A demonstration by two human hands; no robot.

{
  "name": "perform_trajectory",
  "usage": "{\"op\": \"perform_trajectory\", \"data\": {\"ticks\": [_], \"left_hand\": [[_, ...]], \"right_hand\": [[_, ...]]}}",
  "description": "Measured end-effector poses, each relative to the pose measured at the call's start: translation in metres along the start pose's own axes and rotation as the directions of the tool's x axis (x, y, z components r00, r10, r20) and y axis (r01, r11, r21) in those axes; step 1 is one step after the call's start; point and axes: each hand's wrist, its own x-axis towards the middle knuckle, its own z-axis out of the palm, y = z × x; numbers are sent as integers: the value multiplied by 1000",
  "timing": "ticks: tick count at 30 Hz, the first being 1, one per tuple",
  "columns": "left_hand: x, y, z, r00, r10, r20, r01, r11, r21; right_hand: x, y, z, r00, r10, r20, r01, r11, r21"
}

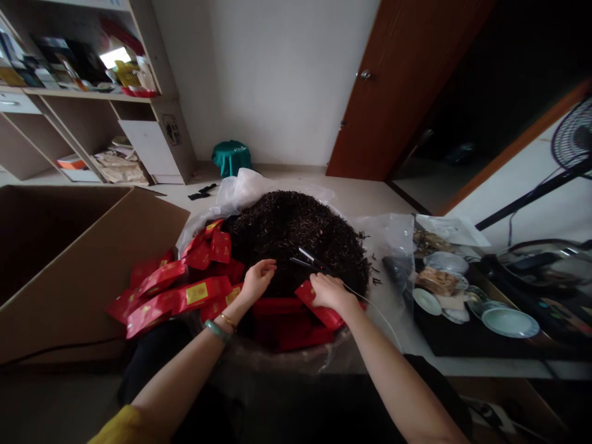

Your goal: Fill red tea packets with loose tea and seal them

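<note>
A big heap of dark loose tea leaves lies on a clear plastic sheet in front of me. My left hand hovers over the heap's near edge with fingers curled in a pinch. My right hand is closed on a small red packet at the heap's front right. A dark tool with a shiny tip rests on the leaves just above that hand. Several red packets with gold labels are piled left of the heap.
An open cardboard box stands at the left. At the right a dark tray carries plates and small bowls. A fan, a wooden door and shelves are behind.
</note>
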Motion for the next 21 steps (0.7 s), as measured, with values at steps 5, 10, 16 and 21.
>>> {"op": "perform_trajectory", "data": {"ticks": [5,10,16,21], "left_hand": [[1,0,-3,1000,-4,-18,5,998,55],[-1,12,-3,992,-125,-31,123,990,-73],[-15,35,-2,908,-202,366,379,768,-516],[-17,32,-4,954,-67,293,215,833,-509]], "right_hand": [[3,-13,6,1000,-2,-29,1,999,-32],[0,-1,-13,958,-111,-262,168,965,203],[6,-14,-1,574,-385,-723,728,643,236],[12,-17,10,607,-432,-667,725,644,242]]}}
